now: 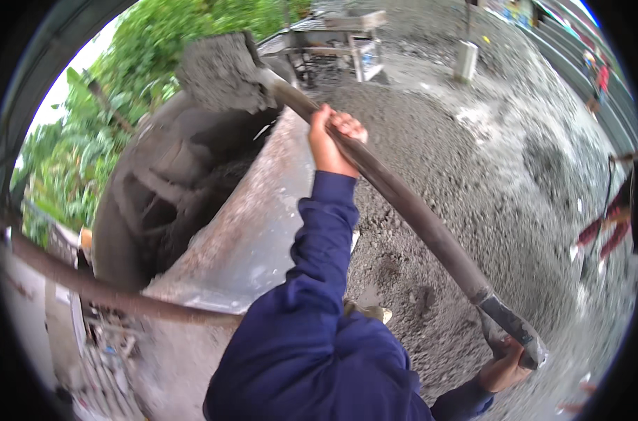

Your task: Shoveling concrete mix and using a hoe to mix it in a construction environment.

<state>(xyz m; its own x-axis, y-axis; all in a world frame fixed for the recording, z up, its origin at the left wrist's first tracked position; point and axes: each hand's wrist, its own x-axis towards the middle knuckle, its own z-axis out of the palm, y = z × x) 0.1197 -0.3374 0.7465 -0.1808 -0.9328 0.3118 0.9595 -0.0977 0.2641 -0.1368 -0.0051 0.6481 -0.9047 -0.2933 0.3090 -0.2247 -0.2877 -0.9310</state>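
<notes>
Load-raised stage, as judged: the shovel [418, 219] slants above gravel-covered ground [515, 238], its heaped blade near the upper rim of a large drum [110, 235]. The left grip [338, 140] is closed around the shaft; the right grip [507, 368] clasps the end handle. The next move seems to call for controlled blade tilt. Setting: open-air yard, foliage [150, 42] behind the drum, corrugated sheeting [568, 70] along the ground's far right edge.
</notes>
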